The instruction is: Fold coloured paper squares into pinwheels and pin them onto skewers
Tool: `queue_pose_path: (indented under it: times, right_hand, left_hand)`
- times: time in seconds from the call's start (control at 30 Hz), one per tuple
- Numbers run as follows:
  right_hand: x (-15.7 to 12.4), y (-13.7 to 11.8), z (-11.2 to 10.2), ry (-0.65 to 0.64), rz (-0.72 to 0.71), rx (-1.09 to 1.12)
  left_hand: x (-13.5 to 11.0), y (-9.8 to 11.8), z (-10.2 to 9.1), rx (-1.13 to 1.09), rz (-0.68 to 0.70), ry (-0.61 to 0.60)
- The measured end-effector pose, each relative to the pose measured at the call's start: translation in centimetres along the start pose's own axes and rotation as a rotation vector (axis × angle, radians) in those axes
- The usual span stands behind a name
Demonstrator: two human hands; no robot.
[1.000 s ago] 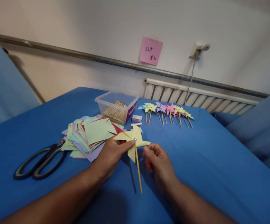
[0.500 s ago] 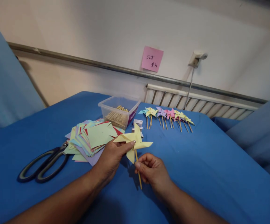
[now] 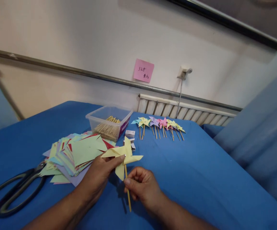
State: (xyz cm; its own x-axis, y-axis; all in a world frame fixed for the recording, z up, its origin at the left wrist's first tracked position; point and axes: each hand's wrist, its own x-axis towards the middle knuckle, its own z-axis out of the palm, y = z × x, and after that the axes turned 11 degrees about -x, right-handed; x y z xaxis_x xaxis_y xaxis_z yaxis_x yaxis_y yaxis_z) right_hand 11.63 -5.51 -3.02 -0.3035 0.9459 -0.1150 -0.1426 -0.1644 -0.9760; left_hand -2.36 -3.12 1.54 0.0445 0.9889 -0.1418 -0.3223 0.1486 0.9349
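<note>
A yellow paper pinwheel (image 3: 128,154) on a thin wooden stick (image 3: 129,199) is held above the blue table. My left hand (image 3: 102,169) pinches the pinwheel at its middle, thumb on the front; the fingers behind the paper are hidden. My right hand (image 3: 142,185) grips the stick below the paper blades between thumb and fingers. Behind the pinwheel lies a small open box (image 3: 133,146), partly covered by a blade. A pile of coloured paper squares (image 3: 85,150) spreads just beyond my left hand.
Large black-handled scissors (image 3: 20,190) lie at the left. Behind the paper stands a clear plastic tub (image 3: 109,124) of wooden sticks, with a small white box (image 3: 130,134) beside it. Several finished pinwheels (image 3: 162,123) lie in a row toward the back. Wall and radiator (image 3: 183,110) bound the blue-covered table (image 3: 200,179).
The camera view has swung right and tilted up, so the scene sits further left and lower. Both hands keep the same hold on the pinwheel and its stick.
</note>
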Motion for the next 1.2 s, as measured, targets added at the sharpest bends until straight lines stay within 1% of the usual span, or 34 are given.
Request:
queue_pose_path:
  times: [0.17, 0.3, 0.57, 0.83, 1.07, 1.2]
  right_hand:
    - [0.2, 0.1, -0.1, 0.003, -0.006, -0.008]
    - [0.3, 0.1, -0.1, 0.008, -0.004, -0.003]
    - [0.5, 0.1, -0.1, 0.017, -0.004, -0.025]
    - [0.7, 0.2, -0.3, -0.002, 0.008, -0.045]
    - [0.8, 0.7, -0.4, -0.009, 0.007, -0.053]
    - [0.8, 0.8, -0.4, -0.003, 0.017, -0.073]
  left_hand:
    - [0.0, 0.3, 0.1, -0.006, 0.019, 0.012]
    - [-0.1, 0.4, 0.2, -0.014, -0.004, 0.014]
    - [0.3, 0.2, -0.2, -0.017, -0.019, 0.003]
    - [0.5, 0.4, -0.2, -0.016, 0.024, 0.024]
    - [0.6, 0.9, 0.0, -0.041, 0.066, 0.093]
    - [0.6, 1.2, 0.2, -0.037, 0.062, 0.165]
